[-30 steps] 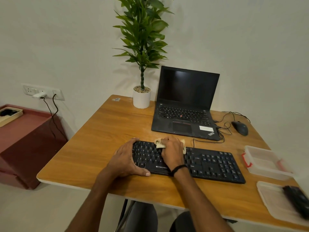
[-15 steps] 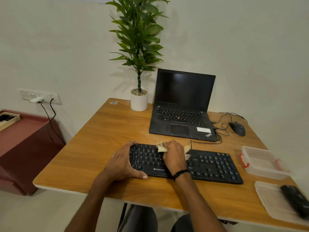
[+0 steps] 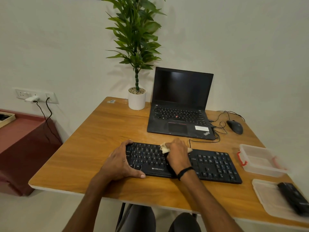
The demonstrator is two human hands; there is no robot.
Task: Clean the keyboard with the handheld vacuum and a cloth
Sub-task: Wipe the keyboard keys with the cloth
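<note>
On the keyboard (image 3: 217, 166), right hand (image 3: 178, 154) grips cloth (image 3: 164, 148), left hand (image 3: 119, 162) holds end.

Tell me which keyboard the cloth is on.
The separate Zebronics keyboard at the front, under the cloth; the laptop keyboard behind has nothing on it.

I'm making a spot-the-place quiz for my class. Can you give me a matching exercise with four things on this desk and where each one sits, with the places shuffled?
Things:
1 cloth
2 mouse
3 plant pot
4 clear box

Places:
A close by the laptop's right side
B just past the keyboard's right end
C held in the right hand, on the keyboard
D left of the laptop, at the table's far edge

Pairs: 1-C, 2-A, 3-D, 4-B
</note>
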